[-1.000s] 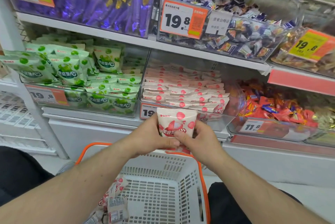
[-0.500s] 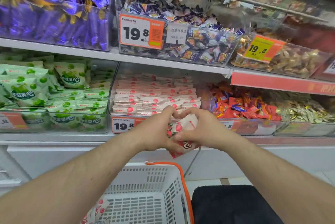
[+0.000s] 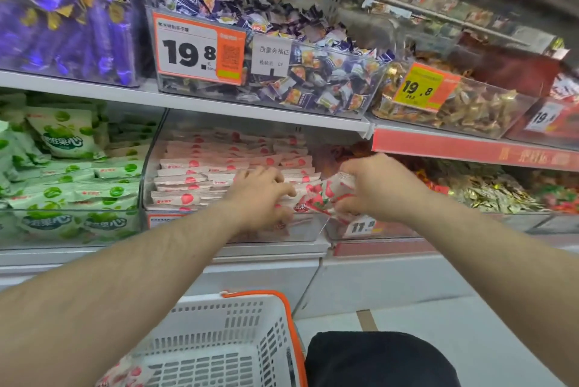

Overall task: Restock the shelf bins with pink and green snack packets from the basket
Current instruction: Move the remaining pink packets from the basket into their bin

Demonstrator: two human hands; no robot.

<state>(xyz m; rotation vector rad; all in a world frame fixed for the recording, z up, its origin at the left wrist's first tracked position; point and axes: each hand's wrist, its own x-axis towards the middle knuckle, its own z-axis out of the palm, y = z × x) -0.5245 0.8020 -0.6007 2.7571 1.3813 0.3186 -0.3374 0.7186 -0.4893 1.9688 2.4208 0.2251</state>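
Both hands working at the clear plastic bin of pink packets [image 3: 232, 164] on the lower shelf.
Your right hand [image 3: 376, 187] is gripping a pink-and-white strawberry snack packet [image 3: 326, 195], fingers curled round it, over the bin's front right corner. Your left hand [image 3: 260, 195] is resting on the stacked packets, fingers spread. The white plastic basket with orange rim [image 3: 225, 339] is sitting below.

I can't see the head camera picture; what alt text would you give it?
A person's right hand grips pink snack packets at the right front corner of the clear pink-packet bin, while the left hand rests on the stacked packets there. A bin of green packets sits to the left; a white basket waits below.
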